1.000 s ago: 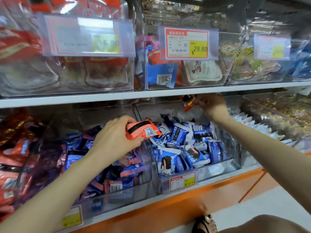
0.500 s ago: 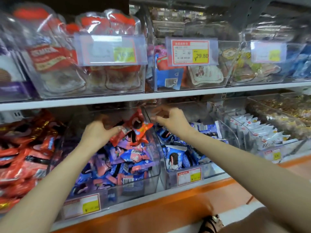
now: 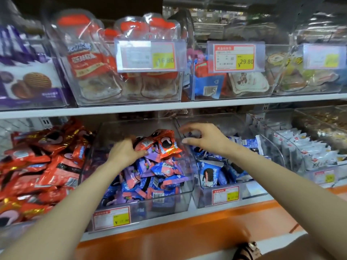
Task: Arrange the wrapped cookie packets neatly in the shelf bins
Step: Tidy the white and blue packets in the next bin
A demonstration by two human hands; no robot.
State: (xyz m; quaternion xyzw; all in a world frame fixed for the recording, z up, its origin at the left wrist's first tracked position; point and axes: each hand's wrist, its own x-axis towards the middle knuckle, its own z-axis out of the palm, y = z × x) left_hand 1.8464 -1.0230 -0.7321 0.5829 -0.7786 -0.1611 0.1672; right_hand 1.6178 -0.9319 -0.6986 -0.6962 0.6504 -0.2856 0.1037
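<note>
1. The left hand (image 3: 124, 153) clamps on the orange packets (image 3: 165, 145). Its thumb presses the nearer wrapper and its fingers are curled behind. How many packets it holds I cannot tell; at least two show, fanned out above the pile.
2. The bunch is held by its left ends, so the printed faces point up and outward. That probably lets the person read the wrappers and move the lot in one go.
3. The right hand (image 3: 206, 139) holds nothing. Its fingers are apart and loosely bent, and it hovers over the wall between two bins. It looks ready to pick out another stray or to steady the stock.
4. The orange packets sit high in the middle bin (image 3: 174, 201), touching the purple and blue packets (image 3: 150, 177) heaped beneath. Their colour does not match that heap, so they are likely strays here.
5. Just left of that bin lies a heap of red packets (image 3: 37, 166) in similar foil. My guess is that the held bunch belongs there.
6. On the other side, the right bin (image 3: 253, 190) holds blue packets (image 3: 210, 173), lying loose at odd angles. They likely need tidying too.
7. Each bin front carries a price label (image 3: 111, 218), so each bin seems meant for one kind of packet.
8. Further right, white packets (image 3: 309, 151) stand in tidy rows, which may be the order wanted for the rest.
</note>
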